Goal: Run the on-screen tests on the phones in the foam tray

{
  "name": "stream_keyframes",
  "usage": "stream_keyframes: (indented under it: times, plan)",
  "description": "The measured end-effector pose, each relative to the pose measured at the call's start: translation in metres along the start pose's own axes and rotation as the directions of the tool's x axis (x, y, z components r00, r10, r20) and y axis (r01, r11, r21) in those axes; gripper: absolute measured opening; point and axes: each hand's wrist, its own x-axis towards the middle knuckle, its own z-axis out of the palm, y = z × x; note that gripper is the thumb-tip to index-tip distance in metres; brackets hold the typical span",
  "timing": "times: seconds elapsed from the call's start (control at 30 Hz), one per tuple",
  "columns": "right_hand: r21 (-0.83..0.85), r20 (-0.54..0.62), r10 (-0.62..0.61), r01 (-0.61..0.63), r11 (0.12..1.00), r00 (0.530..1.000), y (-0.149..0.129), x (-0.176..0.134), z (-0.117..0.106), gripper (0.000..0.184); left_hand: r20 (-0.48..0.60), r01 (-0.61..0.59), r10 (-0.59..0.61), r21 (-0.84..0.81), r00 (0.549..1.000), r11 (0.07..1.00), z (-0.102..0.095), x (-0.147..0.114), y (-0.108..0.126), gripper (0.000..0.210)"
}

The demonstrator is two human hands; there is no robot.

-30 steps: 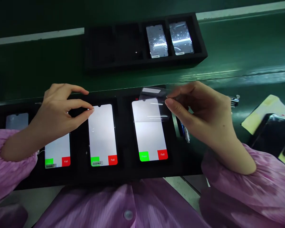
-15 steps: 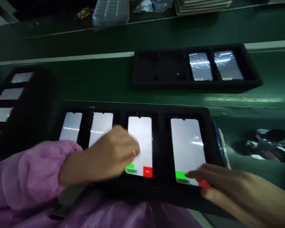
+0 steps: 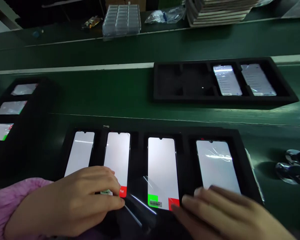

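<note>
Before me lies a black foam tray (image 3: 137, 160) with a row of lit smartphones in its slots. My left hand (image 3: 82, 196) is closed over the lower part of the second phone (image 3: 118, 150). Between its thumb and fingers is the edge of a clear plastic film (image 3: 140, 203), which extends toward the third phone (image 3: 162, 166). That phone shows a green and a red box at its bottom. My right hand (image 3: 222, 213), somewhat blurred, has its fingers stretched over the bottom of the fourth phone (image 3: 215, 160), its thumb near the red box. The first phone (image 3: 81, 150) is partly hidden.
Another black tray (image 3: 185, 98) at the back right holds two phones in film. At the left stands a tray (image 3: 37, 96) with several phones. Shiny metal objects (image 3: 293, 166) lie at the right. Clear plastic trays (image 3: 121, 20) and a stack of trays (image 3: 220, 13) sit behind.
My left hand has moved left and down from the third phone to the second, with clear film now visible at its fingers. My right hand has shifted left. The view has moved slightly.
</note>
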Motion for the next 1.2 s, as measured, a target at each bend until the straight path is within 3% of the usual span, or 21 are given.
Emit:
stream_keyframes:
  times: [0.1, 0.17, 0.23, 0.4, 0.6, 0.7, 0.77, 0.83, 1.07, 1.2]
  plan:
    - [-0.18, 0.053, 0.116, -0.105, 0.978, 0.992, 0.033, 0.009, -0.01, 0.031, 0.024, -0.011, 0.012, -0.02, 1.0, 1.0, 0.0, 0.003, -0.006, 0.04]
    - [-0.335, 0.073, 0.129, -0.098, 0.937, 0.989, 0.049, 0.009, -0.012, 0.04, 0.031, -0.016, 0.017, -0.012, 0.999, 1.0, 0.002, 0.005, -0.01, 0.038]
    - [-0.416, 0.038, 0.133, -0.105, 0.903, 0.99, 0.055, 0.005, -0.013, 0.035, 0.026, -0.026, 0.026, 0.009, 0.999, 1.0, 0.001, 0.006, -0.014, 0.038]
    - [-0.211, 0.087, 0.088, -0.068, 0.975, 0.992, 0.036, -0.008, -0.019, 0.03, -0.022, -0.056, 0.058, 0.097, 0.998, 0.994, -0.003, 0.007, -0.028, 0.034]
    - [-0.231, 0.104, 0.137, -0.11, 0.967, 0.985, 0.037, 0.008, -0.012, 0.032, -0.069, -0.091, 0.099, 0.106, 0.993, 0.99, -0.003, 0.023, -0.049, 0.03]
    - [-0.17, 0.118, 0.109, -0.088, 0.982, 0.987, 0.04, 0.019, -0.004, 0.026, -0.177, 0.072, -0.008, 0.354, 0.984, 0.933, -0.005, 0.018, -0.063, 0.023]
    - [-0.101, 0.114, 0.075, -0.064, 0.993, 0.991, 0.039, 0.026, 0.0, 0.019, -0.253, 0.266, -0.146, 0.543, 0.956, 0.796, -0.007, 0.008, -0.071, 0.021]
    - [-0.014, 0.076, 0.048, -0.047, 0.999, 0.996, 0.037, 0.031, 0.004, 0.017, -0.284, 0.371, -0.244, 0.596, 0.927, 0.712, -0.007, -0.002, -0.077, 0.027]
    - [0.106, 0.013, -0.135, 0.133, 0.985, 0.991, 0.007, 0.045, 0.025, 0.01, -0.338, 0.389, -0.235, 0.524, 0.911, 0.758, 0.0, -0.004, -0.087, 0.021]
    - [0.087, 0.035, -0.222, 0.218, 0.972, 0.974, -0.001, 0.045, 0.032, 0.007, -0.316, 0.346, -0.176, 0.633, 0.932, 0.692, -0.007, 0.007, -0.081, 0.02]
